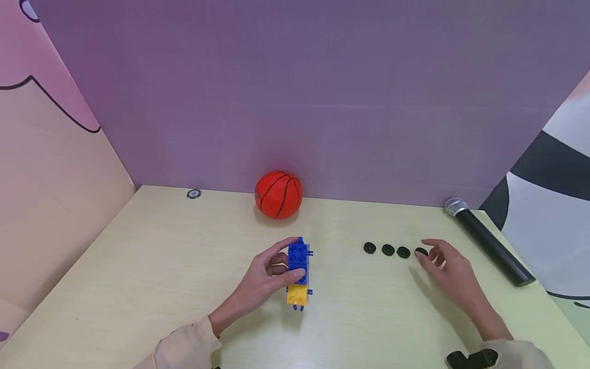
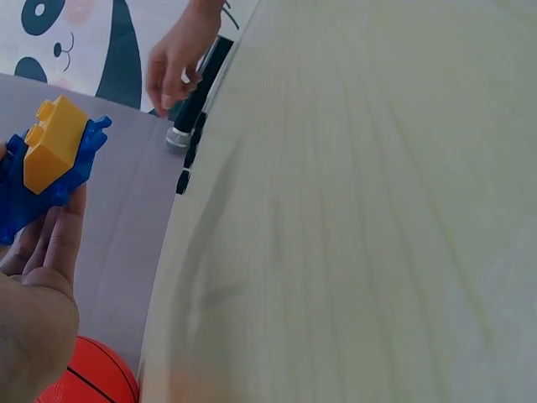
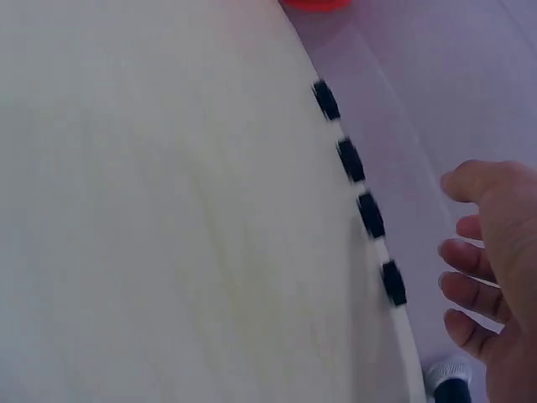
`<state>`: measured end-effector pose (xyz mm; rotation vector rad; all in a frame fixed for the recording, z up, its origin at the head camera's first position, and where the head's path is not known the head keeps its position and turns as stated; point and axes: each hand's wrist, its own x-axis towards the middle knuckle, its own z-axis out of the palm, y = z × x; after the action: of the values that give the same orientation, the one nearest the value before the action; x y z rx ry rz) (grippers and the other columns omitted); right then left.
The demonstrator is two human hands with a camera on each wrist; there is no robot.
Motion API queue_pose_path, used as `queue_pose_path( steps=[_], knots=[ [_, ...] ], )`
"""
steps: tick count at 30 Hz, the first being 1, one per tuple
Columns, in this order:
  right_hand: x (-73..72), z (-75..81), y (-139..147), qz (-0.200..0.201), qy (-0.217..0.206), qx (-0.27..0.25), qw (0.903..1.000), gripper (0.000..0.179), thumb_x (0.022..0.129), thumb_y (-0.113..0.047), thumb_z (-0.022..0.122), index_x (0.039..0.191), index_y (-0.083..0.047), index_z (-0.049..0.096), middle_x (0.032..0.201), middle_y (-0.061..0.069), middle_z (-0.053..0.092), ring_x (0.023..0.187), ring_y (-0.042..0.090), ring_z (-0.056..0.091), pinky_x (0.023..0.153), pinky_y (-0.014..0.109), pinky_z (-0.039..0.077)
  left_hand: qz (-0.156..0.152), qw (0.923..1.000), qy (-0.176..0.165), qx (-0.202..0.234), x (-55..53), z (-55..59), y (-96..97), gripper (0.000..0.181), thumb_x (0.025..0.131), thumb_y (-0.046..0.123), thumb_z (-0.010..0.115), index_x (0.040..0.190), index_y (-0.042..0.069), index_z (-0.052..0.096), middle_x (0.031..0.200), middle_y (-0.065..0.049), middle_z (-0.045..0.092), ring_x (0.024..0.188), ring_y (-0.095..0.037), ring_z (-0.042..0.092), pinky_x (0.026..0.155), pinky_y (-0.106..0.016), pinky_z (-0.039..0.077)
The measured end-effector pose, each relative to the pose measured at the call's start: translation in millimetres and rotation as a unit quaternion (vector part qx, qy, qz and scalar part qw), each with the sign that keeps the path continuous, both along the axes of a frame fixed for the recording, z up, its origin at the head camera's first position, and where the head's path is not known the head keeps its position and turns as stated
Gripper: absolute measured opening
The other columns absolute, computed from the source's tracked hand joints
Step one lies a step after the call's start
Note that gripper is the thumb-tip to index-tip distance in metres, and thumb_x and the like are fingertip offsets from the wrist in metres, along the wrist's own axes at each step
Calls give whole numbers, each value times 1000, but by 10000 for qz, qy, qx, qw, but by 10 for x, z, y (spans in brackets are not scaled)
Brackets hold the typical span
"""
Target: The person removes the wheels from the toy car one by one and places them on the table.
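Observation:
A toy vehicle body of blue and yellow building blocks [image 1: 297, 277] is held up over the table in my left hand [image 1: 260, 282], thumb on its studded top and fingers along its far side. The left wrist view shows the same body's yellow block [image 2: 57, 144] on a blue base [image 2: 80, 172]. My right hand [image 1: 449, 271] hovers beside the rightmost of several small black toy wheels [image 1: 388, 250] lying in a row. In the right wrist view, the loosely bent fingers [image 3: 470, 294] are apart from the nearest wheel [image 3: 393, 284] and hold nothing.
A small red basketball [image 1: 278, 195] sits at the table's back edge. To the right of the wheels lies a black microphone [image 1: 495, 248] with a silver head. A round chip [image 1: 194, 193] is at the back left. A purple wall [image 1: 295, 102] stands behind the table [image 1: 138, 266].

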<state>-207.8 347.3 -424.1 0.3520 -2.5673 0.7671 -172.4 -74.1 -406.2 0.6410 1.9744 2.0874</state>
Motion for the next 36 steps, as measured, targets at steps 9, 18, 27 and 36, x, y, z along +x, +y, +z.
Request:
queue_pose_path(
  steps=[9, 18, 27, 36],
  knots=[
    [351, 255, -588, 803, 11, -1116, 9905, 26, 96, 1, 71, 120, -6, 69, 87, -3, 59, 82, 3, 55, 69, 14, 46, 67, 10000, -11, 56, 4, -16, 39, 64, 100, 16, 70, 155, 5, 40, 111, -16, 69, 95, -28, 71, 88, -35, 59],
    [601, 303, -1245, 2117, 658, -931, 9707, 43, 81, 8, 80, 119, -11, 69, 92, -12, 61, 86, 7, 57, 73, 22, 48, 293, 9978, -581, 157, 15, -33, 116, 59, 98, 16, 72, 145, 5, 37, 123, -23, 67, 105, -33, 70, 90, -38, 59],
    [721, 169, -1703, 1943, 1311, 8, 9722, 51, 95, -49, 73, 126, -9, 65, 119, 0, 60, 106, 18, 59, 91, 26, 51, 481, 9907, -1114, 617, 57, -27, 216, 55, 99, 16, 72, 133, 5, 31, 128, -25, 59, 112, -33, 67, 90, -42, 59],
    [691, 155, -1824, 1753, 1471, 306, 9730, 51, 105, -50, 54, 120, -3, 65, 116, 5, 62, 103, 22, 59, 83, 37, 57, 566, 9855, -1397, 772, 84, -43, 216, 60, 98, 18, 73, 136, 3, 29, 132, -26, 54, 113, -35, 67, 91, -42, 58]
  ],
)
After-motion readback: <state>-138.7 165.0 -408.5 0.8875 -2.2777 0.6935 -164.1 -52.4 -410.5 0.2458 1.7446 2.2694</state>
